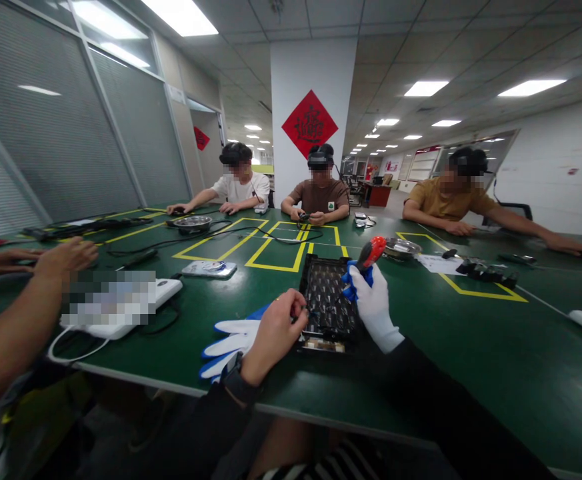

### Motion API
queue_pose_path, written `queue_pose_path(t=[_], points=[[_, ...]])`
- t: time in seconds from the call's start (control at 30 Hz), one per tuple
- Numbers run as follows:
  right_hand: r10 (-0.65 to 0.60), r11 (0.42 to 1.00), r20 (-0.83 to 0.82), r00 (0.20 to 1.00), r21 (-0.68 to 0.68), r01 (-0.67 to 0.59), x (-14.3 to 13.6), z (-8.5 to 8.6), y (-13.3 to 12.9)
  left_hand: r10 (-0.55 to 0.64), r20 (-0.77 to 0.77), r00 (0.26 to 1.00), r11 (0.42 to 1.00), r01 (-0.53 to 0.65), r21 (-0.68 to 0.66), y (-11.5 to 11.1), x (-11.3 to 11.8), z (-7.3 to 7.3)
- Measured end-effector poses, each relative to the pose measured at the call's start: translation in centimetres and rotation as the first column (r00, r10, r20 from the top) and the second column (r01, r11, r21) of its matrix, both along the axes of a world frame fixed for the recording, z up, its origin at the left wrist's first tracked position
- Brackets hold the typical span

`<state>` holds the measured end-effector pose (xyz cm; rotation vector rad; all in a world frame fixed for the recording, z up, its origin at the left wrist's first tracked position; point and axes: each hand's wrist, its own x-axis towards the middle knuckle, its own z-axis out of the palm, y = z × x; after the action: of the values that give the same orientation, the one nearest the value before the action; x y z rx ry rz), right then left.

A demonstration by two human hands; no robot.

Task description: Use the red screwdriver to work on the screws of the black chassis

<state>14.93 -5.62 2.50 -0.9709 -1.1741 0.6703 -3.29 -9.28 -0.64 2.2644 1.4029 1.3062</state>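
Observation:
A black plastic housing (329, 293) with a lattice-patterned inner face lies on the table in front of me. My left hand (281, 325), bare and wearing a dark wristwatch (238, 379), is at its left edge. The thumb and fingers there are pinched together; whatever is between them is too small to make out. My right hand (372, 303) wears a white glove with blue palm and fingertips. It is closed around a tool with a red-and-black handle (373, 252), which points up; its working end is hidden. A second white-and-blue glove (231, 343) lies flat beneath my left wrist.
Left of me, a co-worker's arm (25, 313) reaches over the table near a white device (163, 291) with a cable. A phone-like slab (209, 269) and metal bowls (193, 223) stand farther off. Several people sit opposite. Yellow tape (273, 269) marks the green tabletop (471, 353).

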Motion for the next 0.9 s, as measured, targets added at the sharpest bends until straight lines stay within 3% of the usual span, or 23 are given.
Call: queue_pose_path(t=[0.27,0.63,0.9], points=[[0.021,0.995,0.066,0.998,-0.094,-0.014,-0.1,-0.3,0.5,-0.020,-0.031,0.999,1.000,0.020,-0.010,0.0,-0.1,-0.2],[-0.041,0.999,-0.044,0.998,-0.015,0.040,0.0,0.0,0.0,0.011,-0.053,0.999,1.000,-0.010,0.010,0.1,0.2,0.1],[-0.040,0.999,-0.045,0.998,-0.029,0.039,0.1,0.3,-0.3,-0.034,-0.230,0.973,0.995,0.012,-0.096,2.3,-0.3,1.0]])
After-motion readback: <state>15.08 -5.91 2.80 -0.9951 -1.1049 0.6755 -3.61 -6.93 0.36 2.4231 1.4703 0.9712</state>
